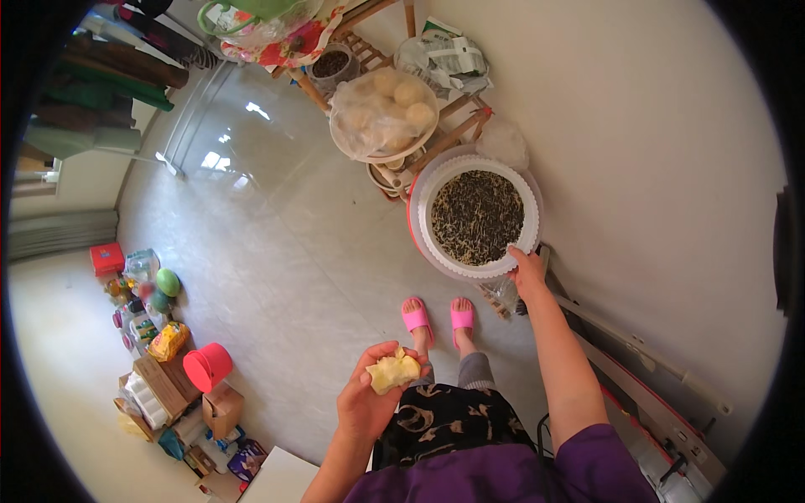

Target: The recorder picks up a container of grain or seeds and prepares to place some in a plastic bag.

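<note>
My left hand point(368, 402) is closed around a pale yellow, uneven piece of food point(394, 372), held up in front of my lap; its exact kind cannot be made out. With my right arm stretched out, my right hand point(528, 271) grips the near rim of a round white plastic tray point(426, 217) with a scalloped edge. Inside the tray lies a layer of dark loose material mixed with thin pale bits point(478, 217). A wider round basin point(536, 195) shows beneath the tray, with red along its left side.
Beyond the tray, a bamboo rack point(453, 135) carries a bowl of round pale items under plastic film point(383, 113). Foil bags point(456, 56) lean against the wall. Cardboard boxes point(223, 409), a pink bucket point(207, 366) and melons point(168, 282) line the left side. Pink slippers point(416, 319) are on my feet.
</note>
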Demonstrator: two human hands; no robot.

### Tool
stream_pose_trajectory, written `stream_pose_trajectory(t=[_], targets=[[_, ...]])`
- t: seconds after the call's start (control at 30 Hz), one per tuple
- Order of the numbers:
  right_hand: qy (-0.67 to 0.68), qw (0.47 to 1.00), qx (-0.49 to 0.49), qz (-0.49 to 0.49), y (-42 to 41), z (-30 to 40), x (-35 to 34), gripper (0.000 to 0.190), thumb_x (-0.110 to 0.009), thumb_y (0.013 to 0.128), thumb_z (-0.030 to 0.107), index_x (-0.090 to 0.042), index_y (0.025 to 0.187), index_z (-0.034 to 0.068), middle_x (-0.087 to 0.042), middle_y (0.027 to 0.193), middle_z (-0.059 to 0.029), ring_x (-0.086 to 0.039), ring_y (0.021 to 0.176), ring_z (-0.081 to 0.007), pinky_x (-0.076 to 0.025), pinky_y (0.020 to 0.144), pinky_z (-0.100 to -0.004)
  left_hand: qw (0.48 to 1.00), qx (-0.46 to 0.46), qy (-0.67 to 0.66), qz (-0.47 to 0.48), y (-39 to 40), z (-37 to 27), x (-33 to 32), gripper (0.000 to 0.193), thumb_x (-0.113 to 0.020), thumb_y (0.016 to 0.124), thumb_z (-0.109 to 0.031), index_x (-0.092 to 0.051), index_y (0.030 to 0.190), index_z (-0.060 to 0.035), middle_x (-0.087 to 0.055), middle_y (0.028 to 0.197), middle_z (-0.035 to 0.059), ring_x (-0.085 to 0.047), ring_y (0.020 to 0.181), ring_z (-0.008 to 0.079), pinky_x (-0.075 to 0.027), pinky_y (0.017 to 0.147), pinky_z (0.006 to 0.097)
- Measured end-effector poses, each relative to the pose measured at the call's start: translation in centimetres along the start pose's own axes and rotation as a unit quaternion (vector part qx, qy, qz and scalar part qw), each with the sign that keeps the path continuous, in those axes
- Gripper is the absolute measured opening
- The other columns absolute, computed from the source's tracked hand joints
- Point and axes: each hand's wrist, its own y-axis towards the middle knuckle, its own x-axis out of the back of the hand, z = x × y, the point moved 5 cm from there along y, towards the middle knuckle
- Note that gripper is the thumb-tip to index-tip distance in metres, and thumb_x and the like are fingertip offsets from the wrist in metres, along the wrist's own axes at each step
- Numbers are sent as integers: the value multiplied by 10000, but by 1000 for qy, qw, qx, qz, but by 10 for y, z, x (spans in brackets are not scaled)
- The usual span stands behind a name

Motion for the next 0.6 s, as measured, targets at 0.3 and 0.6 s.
stream_pose_trajectory(t=[0.3,0.6], targets=[[197,977,-26,73,-8,-12,-16,360,-667,845,202,-506,1158,126,-574,1045,-32,-571,951,-191,-476,768,-372,1000,-1,3,-8,-6,6,-2,539,-605,785,-381,-475,1192,-53,-531,1165,185,-499,1128,351,-330,1019,475],[231,969,-34,81,-7,-27,4,358,-655,863,259,-498,1159,132,-567,1036,-16,-573,940,-167,-495,762,-346,1000,-8,15,-10,-8,16,-2,554,-614,785,-401,-485,1204,-62,-532,1144,182,-479,1147,361,-354,1010,492]])
